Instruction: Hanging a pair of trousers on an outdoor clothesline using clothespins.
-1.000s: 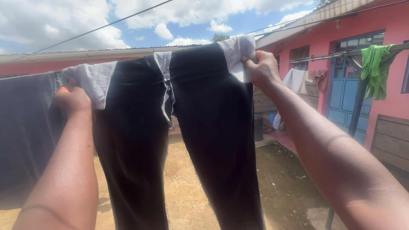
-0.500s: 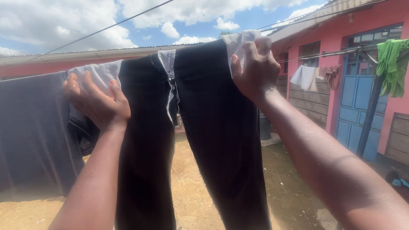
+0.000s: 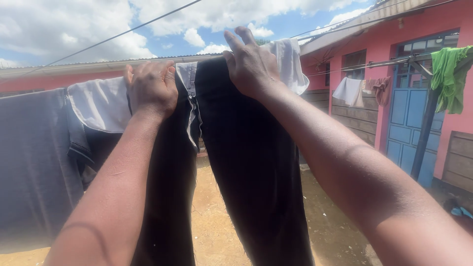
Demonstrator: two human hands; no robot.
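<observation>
head view: black inside-out trousers with white pocket linings (image 3: 246,162) are hanging over the washing line
left hand (image 3: 150,88): lying on the waistband; grip state unclear
right hand (image 3: 251,64): resting flat, fingers loose; gripping nothing

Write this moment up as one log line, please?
left hand: on waistband of black trousers | right hand: on waistband near white pocket lining | trousers: inside out, draped over clothesline | left neighbour: grey garment

Black trousers (image 3: 251,162), inside out, white pockets showing, legs hanging down.
</observation>
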